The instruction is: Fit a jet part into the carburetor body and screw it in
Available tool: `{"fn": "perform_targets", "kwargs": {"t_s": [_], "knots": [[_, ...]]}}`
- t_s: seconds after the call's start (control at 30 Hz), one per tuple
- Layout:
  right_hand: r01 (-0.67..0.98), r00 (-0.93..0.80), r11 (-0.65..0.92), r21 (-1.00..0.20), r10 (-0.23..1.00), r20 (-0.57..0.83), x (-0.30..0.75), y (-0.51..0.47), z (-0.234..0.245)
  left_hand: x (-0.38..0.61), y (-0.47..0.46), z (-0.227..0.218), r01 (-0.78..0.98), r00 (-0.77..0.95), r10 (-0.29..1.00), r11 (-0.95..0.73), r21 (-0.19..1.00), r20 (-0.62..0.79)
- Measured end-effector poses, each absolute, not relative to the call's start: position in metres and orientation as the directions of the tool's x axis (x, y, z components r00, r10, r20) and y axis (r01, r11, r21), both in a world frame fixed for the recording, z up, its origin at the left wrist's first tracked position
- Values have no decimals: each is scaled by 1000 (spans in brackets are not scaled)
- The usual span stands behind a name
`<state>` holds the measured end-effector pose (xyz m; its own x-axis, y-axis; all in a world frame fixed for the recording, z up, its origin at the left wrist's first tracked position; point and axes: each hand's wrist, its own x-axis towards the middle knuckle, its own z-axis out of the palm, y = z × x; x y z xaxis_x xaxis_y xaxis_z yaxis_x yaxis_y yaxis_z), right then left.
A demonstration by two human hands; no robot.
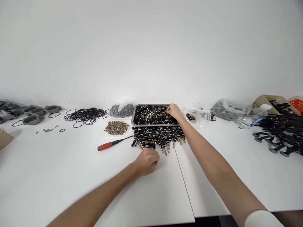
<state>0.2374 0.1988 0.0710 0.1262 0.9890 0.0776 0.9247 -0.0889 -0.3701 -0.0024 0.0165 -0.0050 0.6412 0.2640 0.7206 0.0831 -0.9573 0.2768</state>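
My left hand (pixel 147 161) is closed in a fist on the white table, at the near edge of a pile of black parts with brass-coloured shafts (pixel 156 136). Whatever it may hold is hidden. My right hand (pixel 174 111) reaches over the right end of a metal tray (pixel 133 117), its fingertips pinched together among loose black and brass-coloured parts (pixel 149 115). I cannot make out what is between them. Left of the pile lies a screwdriver (pixel 105 146) with a red handle, its tip touching the parts.
Small brass-coloured pieces (pixel 116 127) are heaped left of the tray, near black cords (pixel 86 116) and grey rings (pixel 32 120). Plastic bags (pixel 197 117) flank the tray. A water bottle (pixel 254 117), a beige bin (pixel 272 100) and black parts (pixel 284 134) stand at right. A wall closes the back.
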Motion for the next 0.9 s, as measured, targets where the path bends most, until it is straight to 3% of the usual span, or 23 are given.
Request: {"fn": "perform_targets", "kwargs": {"t_s": [0.57,0.83,0.9], "knots": [[886,111,-24,-462,981,162,239,190,71,-3,18,-5,115,665,257,-963,244,701],[853,38,133,-505,949,314,282,142,117,-4,19,-7,115,671,263,-961,254,693],[862,3,141,-486,959,282,299,125,132,-4,18,-4,115,671,268,-959,260,691]]}}
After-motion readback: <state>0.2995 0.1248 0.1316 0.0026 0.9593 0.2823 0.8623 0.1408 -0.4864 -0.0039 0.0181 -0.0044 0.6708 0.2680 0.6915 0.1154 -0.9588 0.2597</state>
